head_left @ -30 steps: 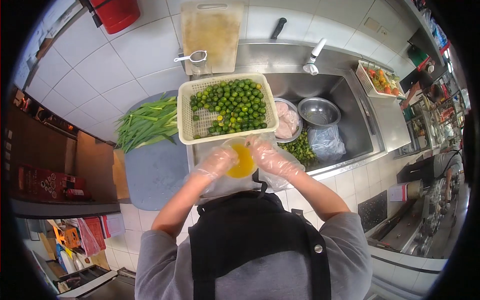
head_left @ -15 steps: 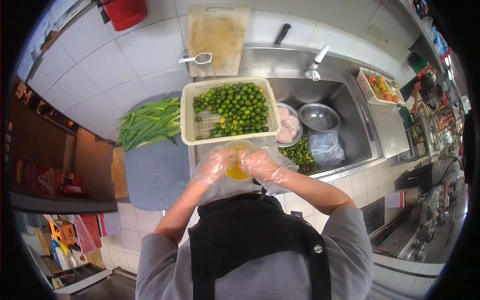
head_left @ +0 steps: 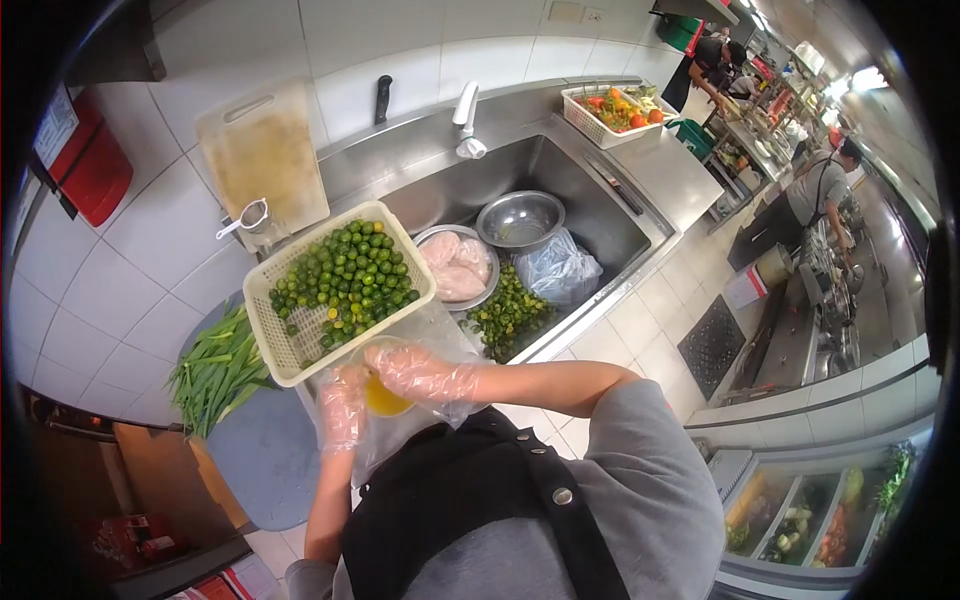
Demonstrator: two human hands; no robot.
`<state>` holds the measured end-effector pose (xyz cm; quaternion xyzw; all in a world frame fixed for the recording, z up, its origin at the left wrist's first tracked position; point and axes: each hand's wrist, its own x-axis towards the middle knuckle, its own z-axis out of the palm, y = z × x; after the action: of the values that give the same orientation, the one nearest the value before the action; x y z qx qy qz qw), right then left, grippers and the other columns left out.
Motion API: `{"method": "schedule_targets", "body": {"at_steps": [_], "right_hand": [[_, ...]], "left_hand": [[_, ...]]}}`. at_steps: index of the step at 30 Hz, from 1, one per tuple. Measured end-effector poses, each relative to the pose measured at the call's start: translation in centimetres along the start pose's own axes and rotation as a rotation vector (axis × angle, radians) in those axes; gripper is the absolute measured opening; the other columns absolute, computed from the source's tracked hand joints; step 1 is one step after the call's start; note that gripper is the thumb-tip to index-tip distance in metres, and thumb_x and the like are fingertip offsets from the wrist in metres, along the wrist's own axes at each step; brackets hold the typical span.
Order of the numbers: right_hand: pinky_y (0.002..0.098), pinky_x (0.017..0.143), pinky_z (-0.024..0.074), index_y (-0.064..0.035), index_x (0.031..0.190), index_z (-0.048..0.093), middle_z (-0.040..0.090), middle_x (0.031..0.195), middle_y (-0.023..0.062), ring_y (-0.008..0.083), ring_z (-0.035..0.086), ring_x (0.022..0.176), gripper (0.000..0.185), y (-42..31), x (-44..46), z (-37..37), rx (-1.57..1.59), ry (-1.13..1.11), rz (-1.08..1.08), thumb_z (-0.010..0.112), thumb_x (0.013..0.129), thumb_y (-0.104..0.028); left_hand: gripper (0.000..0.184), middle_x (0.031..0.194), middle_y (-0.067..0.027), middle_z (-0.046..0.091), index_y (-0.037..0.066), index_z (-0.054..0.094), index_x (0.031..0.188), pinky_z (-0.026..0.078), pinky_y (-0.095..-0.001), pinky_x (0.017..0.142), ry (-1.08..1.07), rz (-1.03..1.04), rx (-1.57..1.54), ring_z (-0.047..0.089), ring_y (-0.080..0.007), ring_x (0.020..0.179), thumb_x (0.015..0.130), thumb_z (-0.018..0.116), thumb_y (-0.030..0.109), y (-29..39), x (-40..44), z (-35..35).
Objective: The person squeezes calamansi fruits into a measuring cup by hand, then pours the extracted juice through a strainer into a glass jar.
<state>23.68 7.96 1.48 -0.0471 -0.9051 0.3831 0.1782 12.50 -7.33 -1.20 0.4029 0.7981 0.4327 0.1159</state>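
Observation:
My left hand (head_left: 344, 408) and my right hand (head_left: 425, 375) both wear clear plastic gloves. They meet above a clear container of yellow juice (head_left: 386, 398), fingers closed together near its rim. What the fingers hold, if anything, is hidden by the gloves and the hands. Just beyond them stands a cream plastic basket (head_left: 425, 270) with many small green citrus fruits (head_left: 350, 268), some of them cut or yellowish. Right of the hands, cut green citrus pieces (head_left: 505, 318) lie heaped in the sink.
The sink (head_left: 590, 175) also holds a steel bowl of raw meat (head_left: 460, 265), another steel bowl (head_left: 520, 222) and a bluish plastic bag (head_left: 560, 270). Spring onions (head_left: 220, 370) lie on a grey board (head_left: 250, 460) at left. Other people (head_left: 815, 195) work at far right.
The camera view has turned to the right, so the basket and sink appear further left. Both hands stay together over the juice container.

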Motion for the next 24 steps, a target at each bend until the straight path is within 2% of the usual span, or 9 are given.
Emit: {"method": "schedule_targets", "body": {"at_steps": [5, 8, 10, 12, 14, 18, 20, 22, 24], "right_hand": [[0.0461, 0.085, 0.0445, -0.0002, 0.092, 0.054, 0.06, 0.093, 0.0212, 0.0366, 0.057, 0.09, 0.035, -1.8, 0.2, 0.9, 0.3, 0.012, 0.184, 0.032, 0.103, -0.025], [0.0424, 0.082, 0.0449, -0.0012, 0.091, 0.053, 0.058, 0.086, 0.0159, 0.0306, 0.055, 0.083, 0.039, -1.4, 0.3, 1.4, 0.328, 0.013, 0.108, 0.031, 0.104, -0.03], [0.041, 0.08, 0.0449, -0.0017, 0.091, 0.053, 0.056, 0.085, 0.014, 0.0284, 0.053, 0.08, 0.039, -0.9, 0.4, 1.2, 0.385, 0.01, 0.053, 0.031, 0.104, -0.031], [0.0397, 0.079, 0.0454, -0.0027, 0.091, 0.054, 0.057, 0.087, 0.0135, 0.027, 0.055, 0.082, 0.04, -0.5, 0.0, 1.1, 0.755, -0.058, 0.194, 0.032, 0.104, -0.033], [0.041, 0.08, 0.0463, -0.0031, 0.091, 0.055, 0.058, 0.091, 0.0147, 0.0296, 0.057, 0.084, 0.035, -1.4, -0.1, -1.3, 0.436, -0.147, 0.187, 0.035, 0.103, -0.03], [0.0444, 0.085, 0.0471, -0.0027, 0.103, 0.059, 0.06, 0.101, 0.0189, 0.0358, 0.058, 0.093, 0.026, -2.1, -1.2, -6.3, -0.07, 0.125, 0.055, 0.04, 0.099, -0.019], [0.0455, 0.086, 0.0482, -0.0038, 0.113, 0.057, 0.06, 0.104, 0.02, 0.0387, 0.06, 0.097, 0.023, 1.6, -1.2, -8.1, -0.187, 0.316, 0.059, 0.047, 0.095, -0.015], [0.0462, 0.087, 0.0494, -0.0045, 0.119, 0.056, 0.061, 0.111, 0.0222, 0.0388, 0.061, 0.101, 0.03, 5.5, -1.7, -10.2, -0.651, 0.265, 0.293, 0.051, 0.09, -0.012], [0.0457, 0.086, 0.0501, -0.0046, 0.117, 0.057, 0.061, 0.108, 0.0217, 0.0382, 0.061, 0.1, 0.029, 6.3, -1.4, -11.4, -0.788, 0.227, 0.267, 0.053, 0.088, -0.011]], "left_hand": [[0.012, 0.084, -0.0198, 0.064, 0.002, 0.066, 0.09, 0.046, -0.0435, 0.069, 0.1, 0.084, -0.029, 0.059, -0.0357, 0.075, 0.089, 0.059, 0.012, 1.3, -0.1, -0.6], [0.014, 0.08, -0.0175, 0.066, 0.001, 0.066, 0.087, 0.046, -0.0418, 0.066, -0.033, 0.061, 0.079, 0.061, -0.0309, 0.072, 0.09, 0.059, 0.012, 1.6, 0.1, -1.5], [0.021, 0.075, -0.0141, 0.065, 0.0, 0.067, 0.084, 0.047, -0.0394, 0.064, -0.09, -0.138, -0.278, 0.062, -0.0247, 0.068, 0.093, 0.058, 0.016, 1.2, 0.6, -1.1], [0.029, 0.075, -0.012, 0.066, -0.001, 0.068, 0.085, 0.049, -0.0366, 0.065, -0.1, -0.16, -0.16, 0.064, -0.0192, 0.07, 0.097, 0.056, 0.022, 1.6, 0.8, -0.9], [0.03, 0.079, -0.0119, 0.069, 0.0, 0.069, 0.093, 0.051, -0.0341, 0.067, -0.176, -0.188, -0.263, 0.065, -0.0181, 0.072, 0.099, 0.053, 0.025, 2.6, 0.6, -0.5], [0.031, 0.088, -0.0111, 0.072, 0.0, 0.067, 0.101, 0.052, -0.0322, 0.068, -0.204, -0.282, -0.415, 0.066, -0.0161, 0.075, 0.1, 0.052, 0.027, 4.6, 0.2, 0.5], [0.034, 0.093, -0.0101, 0.072, 0.001, 0.067, 0.11, 0.052, -0.0317, 0.069, -0.2, -0.133, -0.549, 0.065, -0.0141, 0.077, 0.1, 0.051, 0.03, 3.9, 0.0, 1.1], [0.036, 0.097, -0.0137, 0.071, 0.002, 0.065, 0.116, 0.052, -0.0333, 0.072, -0.218, -0.145, -0.477, 0.066, -0.0207, 0.078, 0.1, 0.051, 0.032, 3.5, -0.1, 0.6], [0.037, 0.1, -0.0188, 0.07, 0.002, 0.064, 0.119, 0.052, -0.0377, 0.078, -0.324, -0.194, -0.135, 0.066, -0.0322, 0.084, 0.099, 0.052, 0.031, 3.9, 0.0, -0.2]]}}
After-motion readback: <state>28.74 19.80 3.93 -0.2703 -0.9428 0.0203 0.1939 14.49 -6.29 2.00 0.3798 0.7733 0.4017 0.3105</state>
